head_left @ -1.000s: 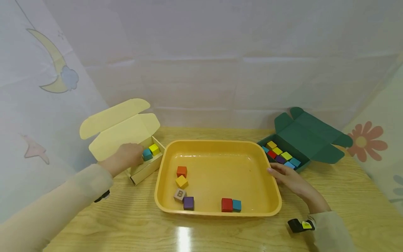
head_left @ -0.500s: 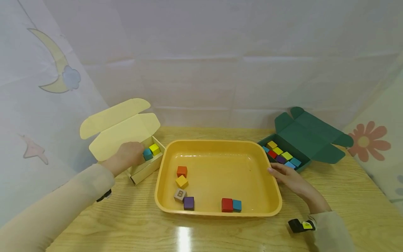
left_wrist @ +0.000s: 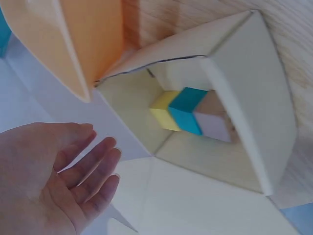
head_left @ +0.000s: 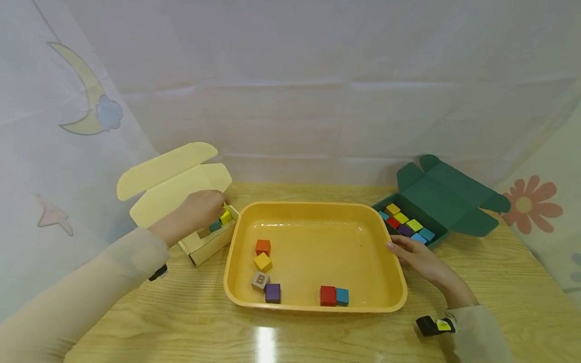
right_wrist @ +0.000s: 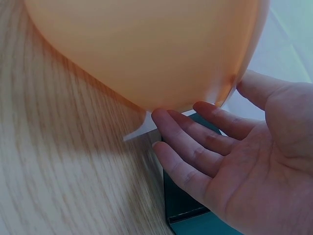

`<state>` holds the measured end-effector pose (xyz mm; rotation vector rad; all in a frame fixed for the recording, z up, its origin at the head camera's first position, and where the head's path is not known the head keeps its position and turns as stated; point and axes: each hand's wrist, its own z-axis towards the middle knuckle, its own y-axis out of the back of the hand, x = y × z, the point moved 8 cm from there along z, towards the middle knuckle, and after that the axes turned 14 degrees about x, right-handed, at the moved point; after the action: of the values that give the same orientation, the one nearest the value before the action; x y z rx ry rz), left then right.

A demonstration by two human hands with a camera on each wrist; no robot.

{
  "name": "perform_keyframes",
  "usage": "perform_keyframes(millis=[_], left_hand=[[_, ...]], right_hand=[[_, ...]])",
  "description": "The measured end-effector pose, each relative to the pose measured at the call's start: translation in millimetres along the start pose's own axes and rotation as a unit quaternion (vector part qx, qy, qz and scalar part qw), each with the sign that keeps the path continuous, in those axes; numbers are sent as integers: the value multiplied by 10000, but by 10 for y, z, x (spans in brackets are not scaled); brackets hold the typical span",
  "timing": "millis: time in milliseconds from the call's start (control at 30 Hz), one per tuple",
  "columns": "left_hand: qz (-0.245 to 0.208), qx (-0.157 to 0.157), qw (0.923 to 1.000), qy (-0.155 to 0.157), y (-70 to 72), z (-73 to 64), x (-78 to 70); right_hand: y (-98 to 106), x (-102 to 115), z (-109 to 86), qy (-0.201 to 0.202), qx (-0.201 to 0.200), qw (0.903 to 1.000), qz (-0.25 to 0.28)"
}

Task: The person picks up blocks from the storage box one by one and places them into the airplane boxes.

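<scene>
My left hand (head_left: 201,209) hovers over the open pale yellow cardboard box (head_left: 213,248), its fingers loosely bent and holding nothing in the left wrist view. Inside that box lie a yellow cube (left_wrist: 164,110), a teal cube (left_wrist: 187,111) and a plain wooden cube (left_wrist: 212,120), side by side in a row. On the far side, my right hand (head_left: 417,257) holds the right rim of the yellow-orange tray (head_left: 317,307). Its thumb hooks over the rim, while the fingers (right_wrist: 188,147) rest against the outer wall.
In the tray lie an orange cube (head_left: 263,247), a yellow cube (head_left: 263,262), a lettered wooden cube (head_left: 260,280), a purple cube (head_left: 273,293), a red cube (head_left: 328,296) and a blue cube (head_left: 342,296). An open green box (head_left: 436,242) with several coloured cubes stands behind my right hand.
My left hand has lifted out of the pale yellow box and shifted right, above the yellow and teal cubes. The right hand stays at the tray's rim.
</scene>
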<state>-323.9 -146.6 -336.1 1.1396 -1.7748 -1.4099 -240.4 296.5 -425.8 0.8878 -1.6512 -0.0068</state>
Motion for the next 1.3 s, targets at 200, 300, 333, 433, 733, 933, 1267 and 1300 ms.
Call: perform_keyframes(millis=[200, 300, 333, 433, 733, 933, 1267, 1300], left_hand=[[-2, 74, 9993, -362, 78, 41, -361], [59, 175, 9969, -763, 64, 58, -607], [91, 215, 9957, -894, 63, 58, -696], [283, 219, 9907, -1315, 56, 55, -946], [615, 594, 9792, -1839, -58, 22, -1490], [872, 1092, 9652, -2212, -187, -9, -1803], [1295, 1583, 9350, -2898, -419, -25, -2172], [1352, 1579, 9328, -2945, -440, -26, -2204]], right_hand=[[4, 3, -5, 7, -38, 10000, -45], [6, 4, -5, -4, -43, 10000, -62], [7, 4, -8, -4, -46, 10000, -67], [12, 5, -14, 16, -49, 10000, -65], [10, 7, -8, 55, -18, 10000, -61], [7, -15, -4, 16, -10, 10000, -61], [19, -16, -8, 115, 31, 9999, 25], [18, -16, -6, 101, 32, 9999, 12]])
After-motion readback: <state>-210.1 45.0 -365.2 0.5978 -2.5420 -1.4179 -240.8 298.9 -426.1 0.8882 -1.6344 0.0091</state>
